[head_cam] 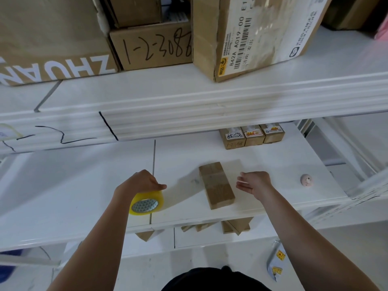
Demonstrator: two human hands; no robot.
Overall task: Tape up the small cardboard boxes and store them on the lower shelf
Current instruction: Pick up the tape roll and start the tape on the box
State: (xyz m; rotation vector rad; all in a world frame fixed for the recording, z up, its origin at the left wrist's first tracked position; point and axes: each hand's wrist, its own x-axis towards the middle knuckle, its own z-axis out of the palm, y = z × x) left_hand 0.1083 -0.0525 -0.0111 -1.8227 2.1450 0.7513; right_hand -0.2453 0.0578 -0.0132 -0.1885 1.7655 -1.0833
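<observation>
So the left hand (142, 181) is wrapped around the top of a roll of clear yellowish packing tape (146, 202), holding it just above the front of the white middle shelf (84, 185). A strip of tape looks stretched from the roll across toward the right hand (255, 182), whose fingers are curled and seem to pinch the tape's free end, though the film is so see-through I can't be sure.

Between the two hands lies the small cardboard box (216, 184), flat on the shelf and angled a bit, with shiny tape already across its top. Neither hand touches it.

Further back on the same shelf, three small labelled boxes (252, 135) stand side by side, touching each other, well apart from the one up front. Off to the right there's a little round pink thing (306, 180), can't tell what it is.

The upper shelf (189, 95) carries big cartons, one with "1-2-3088" (155, 47) scrawled in marker. Under the middle shelf's front edge, corners of more brown cardboard boxes (233, 225) poke out from the lower shelf.
</observation>
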